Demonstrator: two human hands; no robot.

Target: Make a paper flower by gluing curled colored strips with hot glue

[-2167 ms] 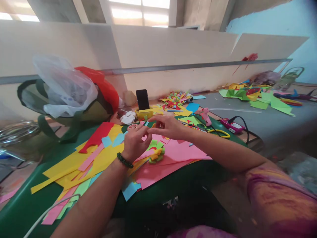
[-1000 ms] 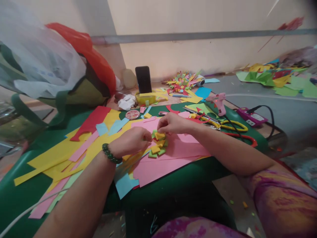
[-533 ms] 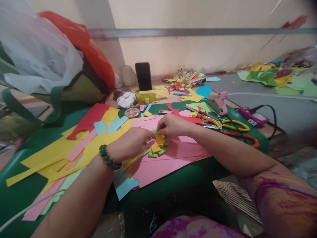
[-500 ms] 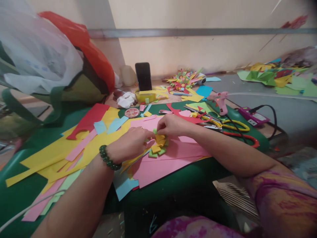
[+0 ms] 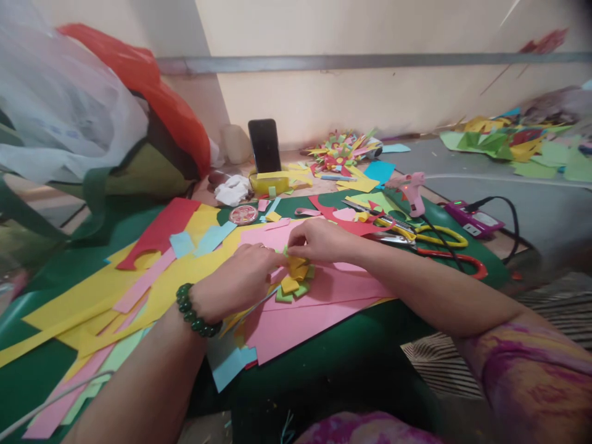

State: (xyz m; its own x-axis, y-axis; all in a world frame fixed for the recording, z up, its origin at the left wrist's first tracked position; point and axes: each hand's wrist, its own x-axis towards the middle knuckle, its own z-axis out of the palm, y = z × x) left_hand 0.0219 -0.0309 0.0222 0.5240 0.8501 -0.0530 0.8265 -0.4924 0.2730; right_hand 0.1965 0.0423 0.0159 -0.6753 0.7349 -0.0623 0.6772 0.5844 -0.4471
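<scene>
A small paper flower (image 5: 296, 279) with yellow and green folded petals rests on pink paper sheets (image 5: 324, 295) in front of me. My left hand (image 5: 243, 274), with a dark green bead bracelet (image 5: 194, 311) at the wrist, has its fingers closed on the flower's left side. From the upper right, my right hand (image 5: 319, 240) pinches at the flower's top edge, thumb and forefinger together. The fingertips hide part of the petals. Yellow sheets and strips (image 5: 171, 293) lie under and beside my left forearm.
To the right are a pink glue gun (image 5: 413, 192), scissors with yellow handles (image 5: 441, 236), others with red-orange handles (image 5: 462, 262) and a purple power strip (image 5: 474, 219). A phone (image 5: 265, 147) stands behind. A paper-strip pile (image 5: 340, 151) and bags (image 5: 83, 105) sit farther back.
Both hands stay at the flower with only slight finger shifts; the left fingers reach a little further over its top. The whole view has shifted slightly.
</scene>
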